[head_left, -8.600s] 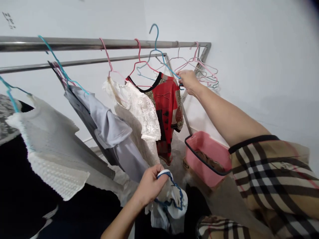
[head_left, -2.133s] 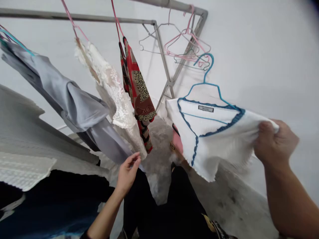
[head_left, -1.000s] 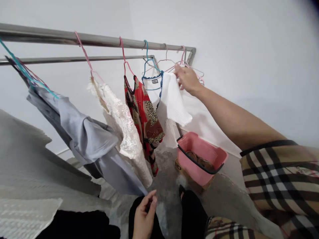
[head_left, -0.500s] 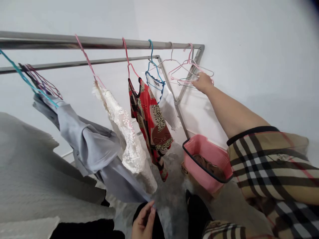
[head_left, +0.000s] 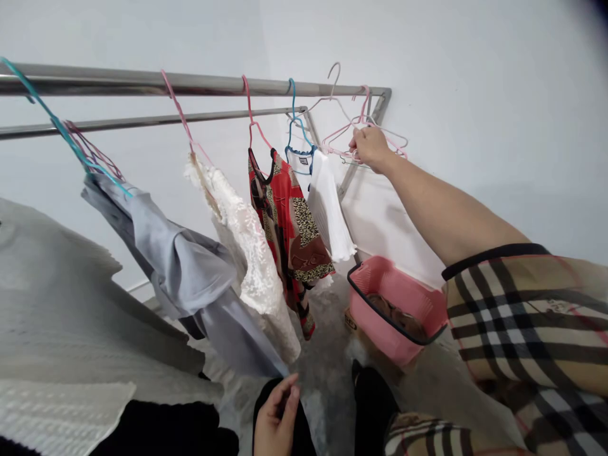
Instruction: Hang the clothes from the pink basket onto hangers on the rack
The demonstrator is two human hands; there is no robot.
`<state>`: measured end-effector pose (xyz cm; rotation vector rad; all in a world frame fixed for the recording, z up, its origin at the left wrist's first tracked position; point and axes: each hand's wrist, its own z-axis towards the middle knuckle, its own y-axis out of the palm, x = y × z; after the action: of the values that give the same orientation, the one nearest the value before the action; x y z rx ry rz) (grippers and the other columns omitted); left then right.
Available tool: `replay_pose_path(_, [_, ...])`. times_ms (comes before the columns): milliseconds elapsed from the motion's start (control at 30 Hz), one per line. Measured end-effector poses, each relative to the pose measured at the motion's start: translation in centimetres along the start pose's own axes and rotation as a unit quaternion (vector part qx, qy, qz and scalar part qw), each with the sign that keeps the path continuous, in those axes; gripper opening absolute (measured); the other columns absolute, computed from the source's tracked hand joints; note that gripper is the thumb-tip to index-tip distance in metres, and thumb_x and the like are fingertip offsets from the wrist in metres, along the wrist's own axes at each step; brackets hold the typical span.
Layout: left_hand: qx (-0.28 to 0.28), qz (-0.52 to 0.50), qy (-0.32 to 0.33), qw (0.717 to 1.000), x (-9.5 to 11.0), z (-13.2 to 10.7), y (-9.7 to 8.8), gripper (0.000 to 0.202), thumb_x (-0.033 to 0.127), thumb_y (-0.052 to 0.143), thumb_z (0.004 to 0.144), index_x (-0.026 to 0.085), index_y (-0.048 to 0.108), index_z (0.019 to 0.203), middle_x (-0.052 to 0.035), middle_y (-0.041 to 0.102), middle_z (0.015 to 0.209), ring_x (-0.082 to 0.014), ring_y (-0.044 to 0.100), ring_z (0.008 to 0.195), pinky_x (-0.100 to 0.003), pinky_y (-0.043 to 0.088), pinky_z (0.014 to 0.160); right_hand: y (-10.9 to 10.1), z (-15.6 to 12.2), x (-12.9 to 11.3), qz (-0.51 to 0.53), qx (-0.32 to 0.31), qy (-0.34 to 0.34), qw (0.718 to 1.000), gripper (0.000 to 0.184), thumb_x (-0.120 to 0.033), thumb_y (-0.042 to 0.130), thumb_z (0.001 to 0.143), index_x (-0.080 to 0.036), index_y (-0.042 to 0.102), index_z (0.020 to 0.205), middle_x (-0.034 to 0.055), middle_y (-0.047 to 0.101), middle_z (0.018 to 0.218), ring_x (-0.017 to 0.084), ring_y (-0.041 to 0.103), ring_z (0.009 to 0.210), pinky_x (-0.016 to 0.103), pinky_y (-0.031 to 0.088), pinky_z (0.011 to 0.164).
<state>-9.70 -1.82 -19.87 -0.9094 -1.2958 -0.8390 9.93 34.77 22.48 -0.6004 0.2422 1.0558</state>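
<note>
The pale hanger (head_left: 332, 97) is grasped by the right hand (head_left: 372, 148), apparently mid-unhooking from the rail (head_left: 213, 84); clearance of the pink hangers (head_left: 368, 97) seems required, the left hand (head_left: 275, 419) being loosely curled, apparently empty.

1. 1 pink basket (head_left: 380, 332), dark rim (head_left: 363, 292), brown contents (head_left: 396, 311) unclear.
2. 1 brown box (head_left: 350, 319), mostly hidden under basket.
3. 1 red patterned top (head_left: 285, 206), red hanger (head_left: 249, 104).
4. 1 white lace top (head_left: 251, 259) beside it, pink hanger (head_left: 178, 111).
5. White wall (head_left: 475, 95), grey floor (head_left: 327, 335).

Pink hangers (head_left: 363, 113) close beside right grip (head_left: 371, 149)
</note>
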Motion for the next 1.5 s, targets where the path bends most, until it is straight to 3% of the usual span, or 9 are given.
replay_pose_path(133, [-0.001,-0.001,-0.006,1.0,0.6,-1.0,0.0,0.06,0.07,0.068,0.066,0.021,0.077,0.099,-0.0115,0.075,0.107,-0.0305,0.068,0.107,-0.044,0.054,0.098,-1.7,-6.2,-1.3,0.034,0.012,0.093,0.995,0.043,-0.053,0.037,0.1,-0.02,0.049,0.074,0.0002,0.053,0.062,0.01,0.044,0.049,0.026,0.044,0.05])
replay_pose_path(400, [-0.072,0.042,-0.013,0.996,0.5,-1.6,1.3,0.054,0.062,0.065,0.076,0.019,0.073,0.107,-0.0117,0.073,0.112,-0.0275,0.067,0.107,-0.042,0.052,0.099,-10.9,-28.9,1.3,-0.011,-0.053,0.152,0.987,0.049,-0.066,0.035,0.094,-0.021,0.053,0.093,0.001,0.059,0.071,0.012,0.052,0.053,0.026,0.043,0.053])
replay_pose_path(567, [-0.178,0.133,0.083,0.971,0.2,-0.8,4.6,0.047,0.048,0.059,0.086,0.021,0.065,0.123,-0.0121,0.069,0.119,-0.0253,0.065,0.111,-0.043,0.05,0.1,-18.1,-40.4,1.2,-0.081,-0.29,0.239,0.923,0.046,-0.058,0.03,0.098,-0.022,0.053,0.082,0.0023,0.058,0.07,0.016,0.054,0.062,0.03,0.045,0.065])
replay_pose_path(700, [-0.174,0.267,0.222,0.922,1.0,0.0,8.1,0.068,0.045,0.066,0.081,0.019,0.049,0.141,-0.0172,0.04,0.153,-0.0358,0.034,0.143,-0.057,0.032,0.114,-21.2,-46.1,0.0,0.02,-0.441,0.318,0.839,0.044,-0.054,0.03,0.099,-0.021,0.056,0.087,0.0036,0.06,0.075,0.016,0.056,0.067,0.03,0.047,0.067])
replay_pose_path(800, [-0.212,0.318,0.213,0.899,1.5,0.5,10.1,0.072,0.044,0.068,0.079,0.018,0.047,0.143,-0.0178,0.051,0.144,-0.0383,0.044,0.135,-0.061,0.032,0.112,-22.0,-48.3,0.0,0.094,-0.488,0.352,0.793,0.044,-0.054,0.03,0.099,-0.021,0.057,0.088,0.0043,0.06,0.078,0.016,0.056,0.07,0.03,0.047,0.068])
replay_pose_path(900, [-0.297,0.281,0.143,0.901,1.4,1.0,11.0,0.047,0.043,0.057,0.088,0.022,0.061,0.131,-0.0107,0.073,0.107,-0.027,0.068,0.099,-0.046,0.05,0.097,-22.1,-49.1,1.5,0.125,-0.507,0.372,0.767,0.046,-0.055,0.031,0.099,-0.02,0.06,0.091,0.0048,0.062,0.081,0.017,0.057,0.074,0.031,0.047,0.072])
replay_pose_path(1000, [-0.326,0.221,0.115,0.912,1.0,1.3,11.4,0.035,0.043,0.05,0.093,0.024,0.073,0.112,-0.008,0.075,0.102,-0.0223,0.07,0.094,-0.033,0.054,0.088,-21.2,-49.3,4.4,0.12,-0.541,0.37,0.746,0.048,-0.054,0.034,0.098,-0.018,0.065,0.104,0.0067,0.066,0.09,0.019,0.06,0.083,0.032,0.048,0.078])
replay_pose_path(1133, [-0.367,0.219,0.114,0.897,0.7,1.8,12.8,0.03,0.04,0.052,0.093,0.027,0.076,0.105,-0.005,0.076,0.094,-0.0203,0.07,0.088,-0.029,0.054,0.081,-17.5,-49.1,8.5,0.141,-0.595,0.312,0.727,0.047,-0.047,0.046,0.094,-0.013,0.062,0.122,0.0093,0.067,0.105,0.019,0.06,0.092,0.03,0.047,0.081])
replay_pose_path(1500, [-0.395,0.214,0.133,0.884,-2.7,5.9,17.7,0.028,0.035,0.053,0.096,0.024,0.074,0.111,-0.0022,0.073,0.078,-0.0118,0.067,0.069,-0.019,0.053,0.066,-7.2,-44.9,17.1,0.272,-0.615,0.23,0.703,0.05,-0.041,0.057,0.091,-0.008,0.061,0.128,0.005,0.065,0.083,0.01,0.054,0.068,0.019,0.041,0.062])
